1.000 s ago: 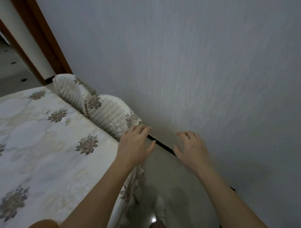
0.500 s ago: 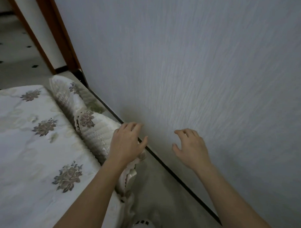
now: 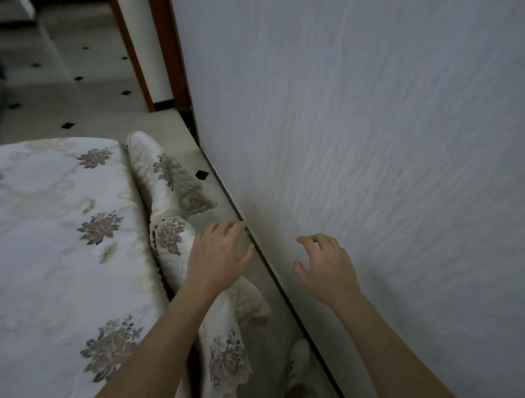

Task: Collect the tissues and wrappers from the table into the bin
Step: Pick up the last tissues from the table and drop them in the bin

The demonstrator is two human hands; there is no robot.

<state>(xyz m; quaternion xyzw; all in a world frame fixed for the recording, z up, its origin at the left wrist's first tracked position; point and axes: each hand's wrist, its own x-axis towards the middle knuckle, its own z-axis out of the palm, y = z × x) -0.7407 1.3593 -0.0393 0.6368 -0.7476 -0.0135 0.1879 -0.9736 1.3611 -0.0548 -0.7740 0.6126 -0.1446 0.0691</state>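
No tissues, wrappers or bin show in the head view. My left hand [image 3: 220, 254] hovers palm down over the folded edge of a white floral cloth [image 3: 176, 240], fingers spread and holding nothing. My right hand [image 3: 324, 265] floats in front of the grey textured wall [image 3: 376, 143], fingers loosely curled and apart, empty. Both forearms reach in from the bottom of the frame.
A surface covered by the white floral cloth [image 3: 54, 251] fills the left. A narrow strip of tiled floor [image 3: 269, 318] runs between it and the wall, with a dark skirting line [image 3: 282, 289]. A wooden door frame [image 3: 168, 46] and a tiled floor with black diamonds [image 3: 81, 82] lie beyond.
The view has swung left and forward along the wall, so the doorway and tiled floor beyond have come into sight. Both hands stay empty, held in about the same pose.
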